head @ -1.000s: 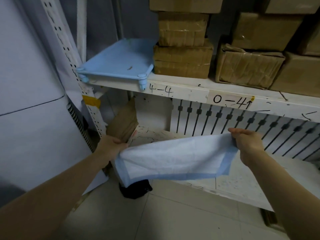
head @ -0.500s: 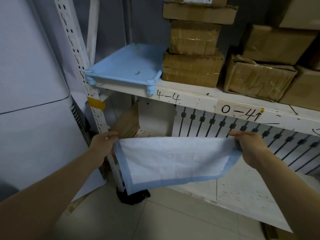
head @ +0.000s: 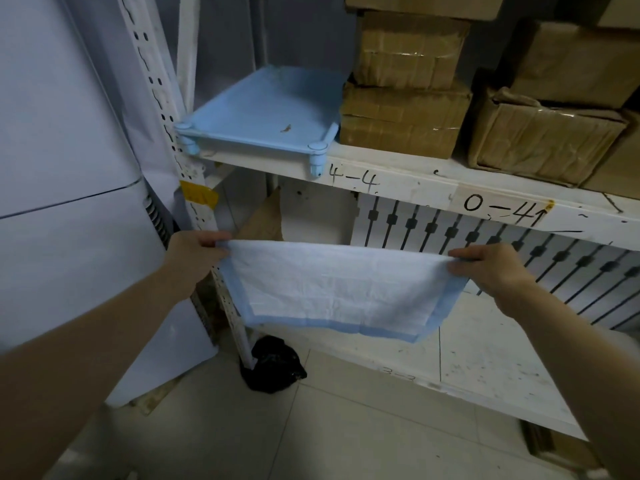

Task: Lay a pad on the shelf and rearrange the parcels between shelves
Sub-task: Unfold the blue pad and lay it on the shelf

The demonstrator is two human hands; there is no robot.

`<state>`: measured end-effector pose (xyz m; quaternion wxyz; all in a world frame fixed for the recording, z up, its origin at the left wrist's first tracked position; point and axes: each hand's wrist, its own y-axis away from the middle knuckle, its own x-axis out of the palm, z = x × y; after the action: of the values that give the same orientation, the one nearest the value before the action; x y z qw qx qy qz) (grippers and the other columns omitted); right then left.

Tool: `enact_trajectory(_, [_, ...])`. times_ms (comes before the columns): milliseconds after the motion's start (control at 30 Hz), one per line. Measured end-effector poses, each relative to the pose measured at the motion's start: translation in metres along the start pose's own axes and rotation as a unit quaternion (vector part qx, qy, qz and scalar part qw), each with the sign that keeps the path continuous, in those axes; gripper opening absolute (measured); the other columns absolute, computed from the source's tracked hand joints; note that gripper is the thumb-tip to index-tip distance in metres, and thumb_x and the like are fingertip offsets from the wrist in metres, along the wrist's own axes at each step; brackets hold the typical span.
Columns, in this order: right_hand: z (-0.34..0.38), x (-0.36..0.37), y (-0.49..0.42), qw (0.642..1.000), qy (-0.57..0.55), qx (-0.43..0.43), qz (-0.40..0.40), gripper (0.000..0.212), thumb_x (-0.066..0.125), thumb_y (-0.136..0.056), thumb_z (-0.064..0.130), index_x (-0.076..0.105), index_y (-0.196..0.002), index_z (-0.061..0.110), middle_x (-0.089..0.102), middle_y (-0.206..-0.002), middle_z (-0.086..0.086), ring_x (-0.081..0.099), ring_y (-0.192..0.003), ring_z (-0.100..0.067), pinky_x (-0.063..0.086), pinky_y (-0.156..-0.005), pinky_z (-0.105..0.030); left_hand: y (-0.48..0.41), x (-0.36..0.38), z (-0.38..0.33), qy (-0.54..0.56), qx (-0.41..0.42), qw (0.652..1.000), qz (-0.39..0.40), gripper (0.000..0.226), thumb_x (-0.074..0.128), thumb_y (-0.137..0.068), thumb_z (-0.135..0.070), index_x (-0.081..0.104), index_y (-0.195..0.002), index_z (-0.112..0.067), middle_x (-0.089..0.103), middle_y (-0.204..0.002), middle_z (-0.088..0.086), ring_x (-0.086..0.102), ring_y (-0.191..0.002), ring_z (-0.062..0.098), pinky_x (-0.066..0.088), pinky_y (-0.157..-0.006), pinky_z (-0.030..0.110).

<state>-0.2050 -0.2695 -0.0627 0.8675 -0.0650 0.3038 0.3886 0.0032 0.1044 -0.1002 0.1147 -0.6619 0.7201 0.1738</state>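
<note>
A white pad with a light blue border [head: 339,289] hangs spread out in front of the lower shelf [head: 491,355]. My left hand [head: 195,252] pinches its top left corner beside the shelf post. Its top right corner is gripped by my right hand [head: 488,266]. Brown taped parcels [head: 405,109] are stacked on the upper shelf [head: 415,181], with more parcels [head: 543,140] to their right.
A light blue plastic tray [head: 263,109] sits at the left end of the upper shelf. The perforated white post [head: 194,202] stands at the left. A black bag [head: 273,365] lies on the tiled floor by the post. A slotted white panel [head: 519,244] backs the lower shelf.
Both hands have raised the pad and pulled it flatter and wider. The view has shifted slightly, bringing the shelves lower and closer in frame.
</note>
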Motion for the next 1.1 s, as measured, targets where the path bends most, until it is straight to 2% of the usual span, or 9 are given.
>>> enact_trajectory(167, [-0.006, 0.013, -0.004, 0.997, 0.062, -0.016, -0.050, 0.020, 0.068, -0.093, 0.007, 0.075, -0.110, -0.003, 0.068, -0.091, -0.014, 0.056, -0.084, -0.030, 0.044, -0.082, -0.040, 0.000, -0.009, -0.008, -0.079, 0.077, 0.994, -0.006, 0.020, 0.073, -0.088, -0.007, 0.076, -0.107, 0.001, 0.070, -0.099, 0.018, 0.061, -0.093, 0.027, 0.052, -0.091, 0.038])
enact_trajectory(433, [-0.007, 0.037, 0.005, 0.954, 0.291, 0.027, -0.061, 0.037, 0.073, -0.090, 0.035, 0.068, -0.123, 0.021, 0.062, -0.133, -0.013, 0.058, -0.114, -0.035, 0.044, -0.102, -0.050, 0.008, -0.007, -0.054, -0.104, 0.242, 0.955, 0.138, 0.009, 0.068, -0.093, -0.013, 0.065, -0.086, -0.018, 0.069, -0.091, 0.013, 0.063, -0.080, 0.028, 0.050, -0.067, 0.031])
enact_trajectory(533, [0.036, 0.066, 0.028, 0.985, 0.153, -0.070, 0.045, 0.078, 0.080, -0.077, 0.051, 0.049, -0.144, 0.027, 0.056, -0.138, 0.004, 0.052, -0.126, -0.022, 0.039, -0.110, -0.050, 0.016, 0.005, -0.075, -0.068, 0.338, 0.911, 0.225, 0.011, 0.073, -0.087, -0.004, 0.071, -0.086, -0.015, 0.073, -0.083, 0.004, 0.068, -0.076, 0.014, 0.054, -0.071, 0.023])
enact_trajectory(633, [0.096, 0.097, 0.061, 0.971, 0.025, -0.132, 0.197, 0.078, 0.083, -0.074, 0.048, 0.050, -0.142, 0.032, 0.059, -0.130, 0.016, 0.052, -0.120, -0.005, 0.039, -0.102, -0.029, 0.027, 0.020, -0.092, -0.081, 0.388, 0.875, 0.276, 0.012, 0.076, -0.084, -0.005, 0.074, -0.087, -0.016, 0.073, -0.084, -0.008, 0.069, -0.079, 0.004, 0.052, -0.074, 0.014])
enact_trajectory(767, [0.128, 0.126, 0.069, 0.960, -0.012, -0.186, 0.209, 0.027, 0.074, -0.090, 0.028, 0.077, -0.101, 0.003, 0.075, -0.099, -0.018, 0.071, -0.086, -0.029, 0.058, -0.083, -0.040, 0.031, 0.012, -0.101, -0.111, 0.393, 0.867, 0.285, 0.013, 0.081, -0.081, -0.013, 0.074, -0.092, -0.017, 0.073, -0.087, -0.007, 0.067, -0.079, 0.004, 0.055, -0.074, 0.024])
enact_trajectory(867, [0.136, 0.118, 0.065, 0.970, -0.018, -0.177, 0.164, 0.036, 0.068, -0.095, 0.026, 0.072, -0.091, -0.010, 0.073, -0.089, -0.025, 0.066, -0.063, -0.029, 0.055, -0.065, -0.036, 0.019, -0.015, -0.100, -0.266, 0.366, 0.860, 0.237, 0.035, 0.086, -0.074, -0.029, 0.066, -0.102, -0.021, 0.067, -0.094, -0.007, 0.063, -0.085, 0.013, 0.052, -0.074, 0.032])
enact_trajectory(933, [0.139, 0.104, 0.059, 0.975, -0.028, -0.170, 0.138, 0.034, 0.069, -0.094, 0.026, 0.074, -0.090, -0.008, 0.072, -0.088, -0.025, 0.057, -0.055, -0.017, 0.047, -0.056, -0.025, 0.009, -0.035, -0.089, -0.348, 0.306, 0.860, 0.212, 0.030, 0.085, -0.075, -0.031, 0.058, -0.082, -0.018, 0.055, -0.076, -0.005, 0.055, -0.070, 0.016, 0.042, -0.061, 0.028])
enact_trajectory(1033, [0.140, 0.087, 0.054, 0.978, -0.040, -0.172, 0.112, 0.028, 0.071, -0.093, 0.024, 0.077, -0.083, -0.002, 0.073, -0.090, -0.024, 0.064, -0.067, -0.028, 0.048, -0.064, -0.029, -0.008, -0.058, -0.061, -0.390, 0.224, 0.872, 0.196, 0.050, 0.082, -0.079, -0.038, 0.039, -0.066, -0.015, 0.038, -0.067, 0.000, 0.045, -0.060, 0.020, 0.029, -0.057, 0.026])
enact_trajectory(1100, [0.138, 0.078, 0.050, 0.979, -0.020, -0.179, 0.099, 0.033, 0.071, -0.093, 0.022, 0.072, -0.063, 0.006, 0.069, -0.065, -0.015, 0.055, -0.056, -0.013, 0.043, -0.058, -0.023, -0.010, -0.066, -0.056, -0.390, 0.219, 0.874, 0.189, 0.052, 0.080, -0.080, -0.041, 0.039, -0.064, -0.014, 0.038, -0.065, 0.003, 0.049, -0.060, 0.027, 0.030, -0.057, 0.025])
